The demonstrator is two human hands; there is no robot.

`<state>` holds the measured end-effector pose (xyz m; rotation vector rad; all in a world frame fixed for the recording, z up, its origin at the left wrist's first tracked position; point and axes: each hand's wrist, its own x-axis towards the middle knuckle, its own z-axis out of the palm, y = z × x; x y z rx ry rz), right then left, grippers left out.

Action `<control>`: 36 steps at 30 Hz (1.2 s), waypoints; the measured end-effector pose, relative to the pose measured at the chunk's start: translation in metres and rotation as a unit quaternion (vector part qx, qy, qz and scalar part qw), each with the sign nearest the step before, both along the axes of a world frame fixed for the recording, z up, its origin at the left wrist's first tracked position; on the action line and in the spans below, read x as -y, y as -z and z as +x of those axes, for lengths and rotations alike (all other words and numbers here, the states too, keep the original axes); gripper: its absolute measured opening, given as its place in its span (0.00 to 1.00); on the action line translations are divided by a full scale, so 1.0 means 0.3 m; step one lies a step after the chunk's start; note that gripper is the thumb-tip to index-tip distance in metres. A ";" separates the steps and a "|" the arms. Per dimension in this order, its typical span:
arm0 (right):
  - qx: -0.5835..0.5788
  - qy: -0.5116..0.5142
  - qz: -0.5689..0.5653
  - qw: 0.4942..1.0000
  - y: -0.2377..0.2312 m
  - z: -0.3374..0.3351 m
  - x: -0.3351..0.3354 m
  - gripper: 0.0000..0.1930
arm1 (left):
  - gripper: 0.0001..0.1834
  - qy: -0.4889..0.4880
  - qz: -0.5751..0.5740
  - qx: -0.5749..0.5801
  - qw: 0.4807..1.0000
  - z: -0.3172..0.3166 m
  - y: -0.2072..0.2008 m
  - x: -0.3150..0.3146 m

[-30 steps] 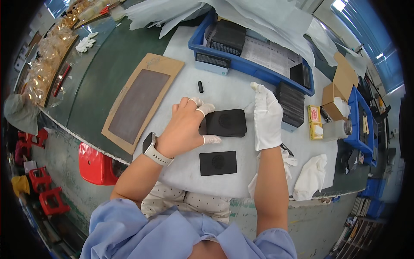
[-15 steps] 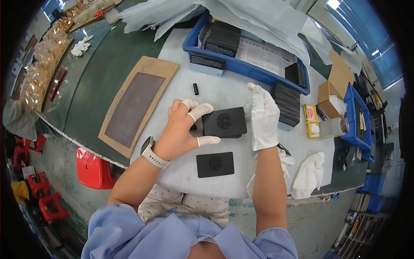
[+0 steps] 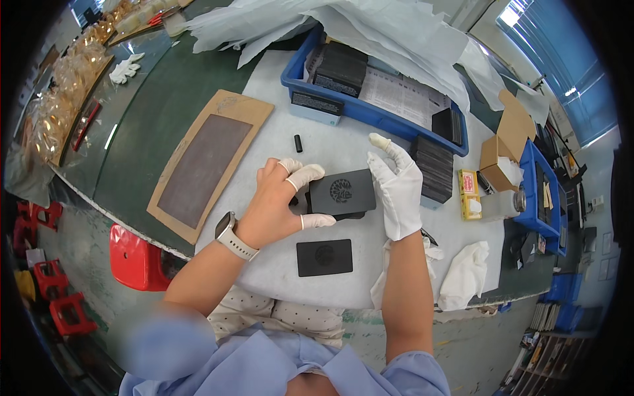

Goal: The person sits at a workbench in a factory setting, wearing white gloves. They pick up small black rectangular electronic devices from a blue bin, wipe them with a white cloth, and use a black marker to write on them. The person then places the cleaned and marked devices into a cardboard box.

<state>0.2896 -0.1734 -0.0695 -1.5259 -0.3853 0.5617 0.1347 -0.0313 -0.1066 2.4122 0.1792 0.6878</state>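
My left hand (image 3: 274, 201), with pale finger cots on its thumb and fingertips, grips a black rectangular card (image 3: 353, 191) bearing a round embossed emblem. Beneath it shows the edge of another dark piece, mostly hidden. At the card's right edge is my right hand (image 3: 398, 188) in a white glove, one finger extended away from me and the others slightly bent; whether it touches the card is hard to see. A second black card (image 3: 324, 257) with a similar emblem lies flat on the white-covered table nearer to me. Beyond my left hand rests a small black cylinder (image 3: 298, 143).
A dark rectangular pad on cardboard (image 3: 156, 201) lies left. Behind stands a blue tray (image 3: 370, 104) holding black stacks. On the right are a tall black stack (image 3: 432, 168), a yellow box (image 3: 470, 206), a clear jar (image 3: 502, 204), an open carton (image 3: 492, 155) and white gloves (image 3: 464, 277).
My right hand has come closer to the held card, its fingers now more bent. The held card has tilted, and its face looks lighter. The whole view has shifted slightly.
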 end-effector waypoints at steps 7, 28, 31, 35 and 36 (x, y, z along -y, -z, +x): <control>-0.022 -0.006 0.033 0.999 0.000 -0.001 -0.003 0.19 | 0.40 0.013 -0.011 0.015 1.000 -0.002 0.002 0.001; 0.005 0.006 0.030 1.000 0.017 -0.001 -0.004 0.22 | 0.38 0.016 -0.024 0.011 1.000 -0.015 -0.013 0.015; -0.003 0.004 0.032 0.999 0.011 -0.004 -0.001 0.23 | 0.37 0.014 -0.028 0.018 0.999 -0.011 -0.010 0.015; -0.010 0.000 0.034 0.999 0.009 -0.010 -0.007 0.23 | 0.34 -0.005 -0.011 0.026 1.000 -0.011 -0.015 0.016; -0.011 -0.002 0.035 0.999 0.009 -0.009 -0.007 0.23 | 0.34 -0.007 -0.011 0.024 1.000 -0.011 -0.012 0.016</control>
